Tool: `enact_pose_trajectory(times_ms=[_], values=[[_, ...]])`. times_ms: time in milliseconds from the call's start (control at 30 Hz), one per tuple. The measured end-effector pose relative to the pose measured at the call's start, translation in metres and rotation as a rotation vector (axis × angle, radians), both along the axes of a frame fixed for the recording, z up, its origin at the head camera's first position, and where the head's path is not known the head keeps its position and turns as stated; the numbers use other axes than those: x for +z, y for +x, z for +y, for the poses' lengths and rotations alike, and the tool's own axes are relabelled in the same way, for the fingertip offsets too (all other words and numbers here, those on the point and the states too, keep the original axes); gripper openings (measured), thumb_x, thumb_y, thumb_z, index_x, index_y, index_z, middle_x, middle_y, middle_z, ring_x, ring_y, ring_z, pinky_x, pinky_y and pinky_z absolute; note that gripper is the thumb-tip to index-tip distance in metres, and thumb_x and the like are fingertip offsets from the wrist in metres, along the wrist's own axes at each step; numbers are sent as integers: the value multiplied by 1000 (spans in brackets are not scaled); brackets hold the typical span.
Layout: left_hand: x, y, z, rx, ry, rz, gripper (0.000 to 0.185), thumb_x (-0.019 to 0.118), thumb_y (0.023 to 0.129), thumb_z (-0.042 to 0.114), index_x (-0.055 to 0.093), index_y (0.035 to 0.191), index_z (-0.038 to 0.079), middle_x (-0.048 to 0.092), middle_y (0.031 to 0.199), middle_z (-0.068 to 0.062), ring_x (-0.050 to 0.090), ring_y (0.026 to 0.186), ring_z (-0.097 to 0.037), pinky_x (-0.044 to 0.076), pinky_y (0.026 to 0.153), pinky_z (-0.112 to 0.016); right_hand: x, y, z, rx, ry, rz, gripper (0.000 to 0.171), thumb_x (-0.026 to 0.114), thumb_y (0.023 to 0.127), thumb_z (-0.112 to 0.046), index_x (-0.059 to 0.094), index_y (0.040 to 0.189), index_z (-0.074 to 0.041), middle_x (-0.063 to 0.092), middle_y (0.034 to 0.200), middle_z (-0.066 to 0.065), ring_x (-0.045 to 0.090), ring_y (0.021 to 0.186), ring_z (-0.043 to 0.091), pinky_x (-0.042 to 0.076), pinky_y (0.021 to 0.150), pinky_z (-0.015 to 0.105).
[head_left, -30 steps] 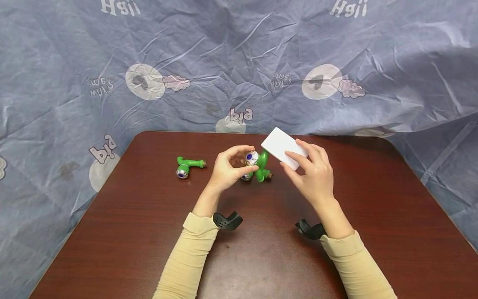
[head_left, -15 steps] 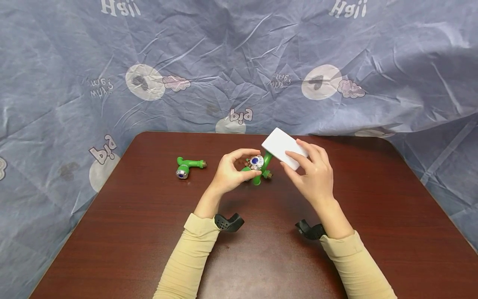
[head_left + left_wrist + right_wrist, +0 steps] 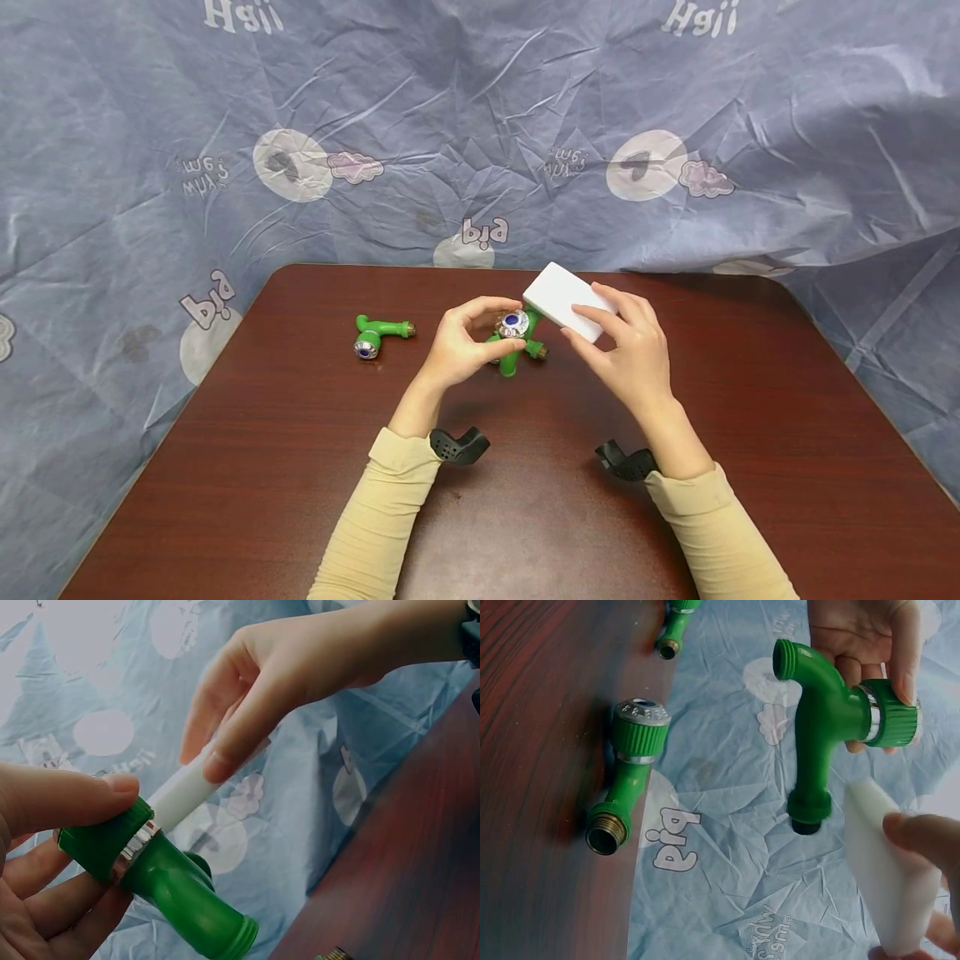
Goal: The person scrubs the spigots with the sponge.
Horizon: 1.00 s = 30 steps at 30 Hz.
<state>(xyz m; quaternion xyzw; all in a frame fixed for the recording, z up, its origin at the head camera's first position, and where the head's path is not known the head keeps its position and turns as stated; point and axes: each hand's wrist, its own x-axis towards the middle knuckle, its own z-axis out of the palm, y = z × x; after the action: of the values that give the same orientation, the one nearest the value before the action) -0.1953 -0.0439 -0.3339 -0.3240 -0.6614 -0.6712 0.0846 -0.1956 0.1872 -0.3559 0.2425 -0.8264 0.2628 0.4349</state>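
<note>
Green plastic tap (image 3: 512,340) — held above the counter (image 3: 525,517) near its far middle, gripped at the ribbed cap by the left hand (image 3: 459,346), fingers curled round it. Smooth glossy body, bent spout with threaded mouth, chrome ring under the cap, blue disc on top. The handle end is largely hidden behind the thumb in the left wrist view.

White sponge block (image 3: 568,300) — rectangular, matte, pinched between thumb and fingers of the right hand (image 3: 626,354); one corner meets the tap beside its cap. Its lower edge is cut off in the right wrist view.

Second tap (image 3: 534,348) — same make, brass-coloured threaded end, lying on the counter; mostly hidden behind the held one in the head view.

Third tap (image 3: 377,333) — lying well to the left, apart.

Counter — dark red-brown wood grain, rounded corners.

Backdrop cloth (image 3: 480,125) — crinkled blue-grey sheet; mirrored print reads "big" and "High", smaller words unreadable.

Black wrist mounts (image 3: 457,446) — only partly in view.
</note>
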Motion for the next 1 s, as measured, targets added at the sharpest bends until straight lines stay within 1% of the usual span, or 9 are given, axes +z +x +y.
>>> enact_pose_trajectory(times_ms=[100, 200, 333, 400, 500, 567, 667, 833, 1000], values=[[-1, -2, -1, 7, 6, 15, 41, 71, 70, -18, 58, 109, -16, 61, 107, -30, 64, 93, -33, 50, 84, -45, 0, 0, 0, 19, 8, -30, 30, 83, 67, -17, 75, 95, -10, 63, 114, 14, 54, 100, 35, 44, 80, 45], [-9, -8, 0, 7, 24, 8, 45, 71, 71, -18, 57, 114, -15, 61, 111, -29, 62, 99, -34, 50, 86, -42, 0, 0, 0, 7, -15, -57, 30, 83, 67, -17, 74, 95, -10, 63, 114, 13, 55, 100, 34, 44, 80, 45], [-21, -18, 0, 6, 66, -67, 52, 73, 71, -16, 56, 119, -12, 60, 114, -27, 60, 106, -32, 48, 90, -38, 2, 1, 1, 20, -82, -78, 29, 83, 68, -18, 75, 95, -9, 64, 114, 12, 55, 101, 32, 43, 79, 43], [-23, -19, 1, 19, 76, -102, 52, 75, 69, -14, 57, 118, -11, 61, 113, -27, 61, 104, -29, 49, 89, -36, 4, 2, 2, 44, -112, -84, 29, 83, 68, -18, 75, 95, -9, 64, 115, 12, 56, 101, 31, 42, 79, 40], [-24, -19, 2, 43, 93, -129, 52, 77, 67, -13, 59, 116, -10, 62, 111, -27, 64, 100, -26, 51, 87, -35, 6, 3, 1, 82, -150, -91, 29, 83, 67, -16, 75, 94, -9, 64, 114, 10, 56, 101, 29, 42, 80, 34], [-24, -19, 2, 65, 101, -143, 51, 77, 66, -13, 61, 114, -8, 63, 109, -25, 65, 98, -23, 51, 86, -35, 7, 5, 1, 109, -164, -100, 29, 84, 66, -14, 75, 93, -10, 65, 113, 9, 57, 101, 28, 41, 81, 30], [-24, -19, 2, 95, 110, -148, 51, 77, 65, -13, 62, 113, -7, 65, 108, -22, 65, 98, -23, 51, 86, -34, 9, 6, 0, 170, -173, -123, 30, 84, 64, -10, 75, 93, -11, 66, 112, 8, 57, 102, 27, 40, 84, 26], [-24, -19, 1, 117, 104, -124, 54, 78, 64, -15, 59, 115, -10, 64, 111, -22, 63, 102, -25, 50, 89, -33, 9, 7, 1, 270, -137, -163, 31, 82, 64, -6, 75, 93, -11, 66, 112, 7, 58, 102, 25, 40, 87, 22], [-21, -18, 2, 107, 116, -104, 56, 74, 65, -20, 56, 118, -14, 61, 114, -26, 59, 107, -35, 47, 93, -39, 9, 7, 0, 348, -79, -147, 27, 80, 66, -7, 75, 93, -11, 65, 113, 9, 57, 101, 24, 41, 86, 23]])
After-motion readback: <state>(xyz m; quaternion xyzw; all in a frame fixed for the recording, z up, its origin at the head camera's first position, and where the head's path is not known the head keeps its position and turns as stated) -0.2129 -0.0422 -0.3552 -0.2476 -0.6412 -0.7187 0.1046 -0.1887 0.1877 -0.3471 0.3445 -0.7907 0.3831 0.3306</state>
